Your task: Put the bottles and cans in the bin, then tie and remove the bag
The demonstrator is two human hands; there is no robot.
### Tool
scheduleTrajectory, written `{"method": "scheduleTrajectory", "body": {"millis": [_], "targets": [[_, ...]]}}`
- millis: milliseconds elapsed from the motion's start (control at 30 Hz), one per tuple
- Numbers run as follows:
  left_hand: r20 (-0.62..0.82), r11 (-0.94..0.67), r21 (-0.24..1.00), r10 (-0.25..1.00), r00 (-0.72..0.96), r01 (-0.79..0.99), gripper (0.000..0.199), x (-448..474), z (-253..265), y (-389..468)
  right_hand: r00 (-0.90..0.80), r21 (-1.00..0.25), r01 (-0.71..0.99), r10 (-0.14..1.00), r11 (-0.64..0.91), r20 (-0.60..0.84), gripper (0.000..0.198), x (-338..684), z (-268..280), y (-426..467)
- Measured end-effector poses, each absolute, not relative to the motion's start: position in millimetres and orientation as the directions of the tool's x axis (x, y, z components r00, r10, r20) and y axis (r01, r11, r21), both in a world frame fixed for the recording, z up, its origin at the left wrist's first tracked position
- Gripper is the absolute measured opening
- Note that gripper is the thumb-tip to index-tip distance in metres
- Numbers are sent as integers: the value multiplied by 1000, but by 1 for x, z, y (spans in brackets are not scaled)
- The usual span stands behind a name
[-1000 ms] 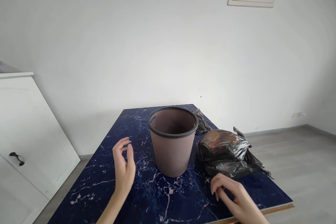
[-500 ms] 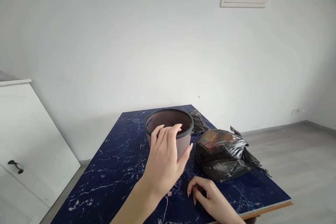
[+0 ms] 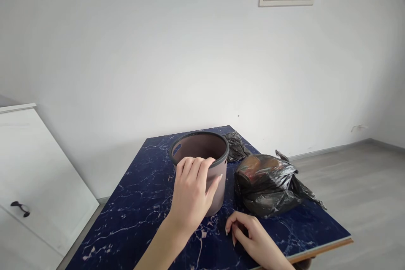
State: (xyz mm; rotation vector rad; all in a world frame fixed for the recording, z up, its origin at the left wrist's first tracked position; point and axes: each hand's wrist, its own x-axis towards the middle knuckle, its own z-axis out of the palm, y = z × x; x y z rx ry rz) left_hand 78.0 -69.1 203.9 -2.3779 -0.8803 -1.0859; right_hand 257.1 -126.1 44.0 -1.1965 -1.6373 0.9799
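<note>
A brown-grey waste bin (image 3: 218, 185) with a dark rim and cut-out grip holes stands upright on the blue marbled table (image 3: 133, 194). My left hand (image 3: 191, 187) is closed on its near rim, the fingers hooked over the edge into the bin and the thumb along the outer wall; the fingertips are hidden. On the tabletop near the front edge lies my right hand (image 3: 248, 236), its fingers loosely curled with nothing seen in them. Just beyond it sits a filled black plastic bag (image 3: 268, 190), with reddish and brownish contents showing through.
Behind the filled bag, a crumpled black plastic bag (image 3: 236, 147) lies beside the bin. At the left is a white cabinet (image 3: 41, 168) with a dark handle. The table's far end is close to the white wall (image 3: 158, 50), and grey floor (image 3: 363, 185) shows at the right.
My left hand's fingers, which were raised over the near rim, have bent down and closed on it. My right hand keeps its place on the table. The view has shifted slightly.
</note>
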Motion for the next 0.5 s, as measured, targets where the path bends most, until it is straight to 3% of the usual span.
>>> {"method": "scheduleTrajectory", "body": {"millis": [200,333,433,500], "targets": [[769,-721,-113,372,520,684,27,76,202,-66,-165,-934,280,969,222,181,24,256,39,-125],[793,-705,-113,360,491,700,51,72,202,-73,-207,-937,233,955,261,214,22,257,45,-127],[866,-707,-19,342,365,707,58,58,191,-83,-217,-915,167,919,367,329,17,271,71,-126],[909,-691,82,347,229,719,47,40,174,-90,-107,-855,288,902,431,418,17,288,99,-116]]}}
